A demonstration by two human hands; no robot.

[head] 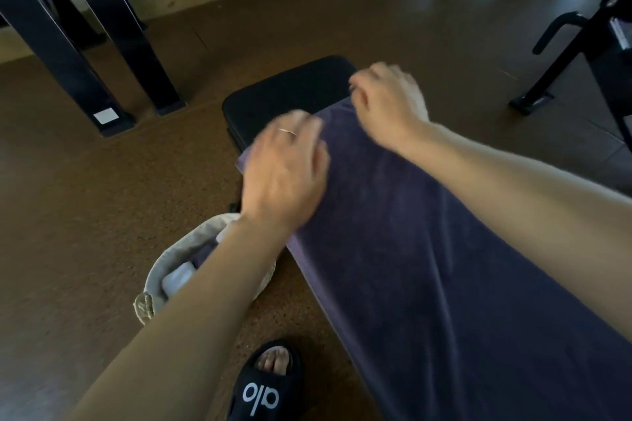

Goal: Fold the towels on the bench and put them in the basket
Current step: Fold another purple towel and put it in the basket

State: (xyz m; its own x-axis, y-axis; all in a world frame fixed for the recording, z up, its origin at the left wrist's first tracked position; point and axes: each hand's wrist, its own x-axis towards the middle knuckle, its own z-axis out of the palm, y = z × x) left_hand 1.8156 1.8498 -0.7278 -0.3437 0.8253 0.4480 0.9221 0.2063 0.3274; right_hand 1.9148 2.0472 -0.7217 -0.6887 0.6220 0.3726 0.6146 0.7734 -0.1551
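A long purple towel (pixel 427 249) lies spread flat along the black bench (pixel 287 96), running from the near right toward the bench's far end. My left hand (pixel 284 171) rests palm down on the towel's far left corner, motion-blurred, with its fingers hidden at the edge. At the far right corner, my right hand (pixel 390 102) has its fingers curled at the towel's edge. A pale woven basket (pixel 160 270) stands on the floor left of the bench, under my left forearm, with folded towels inside.
Brown cork-like floor surrounds the bench. Black rack legs (pixel 102 79) stand at the far left in front of a weight-plate shelf. A dark machine frame (pixel 581 55) stands at the far right. My foot in a black slide (pixel 270 383) is beside the bench, near the basket.
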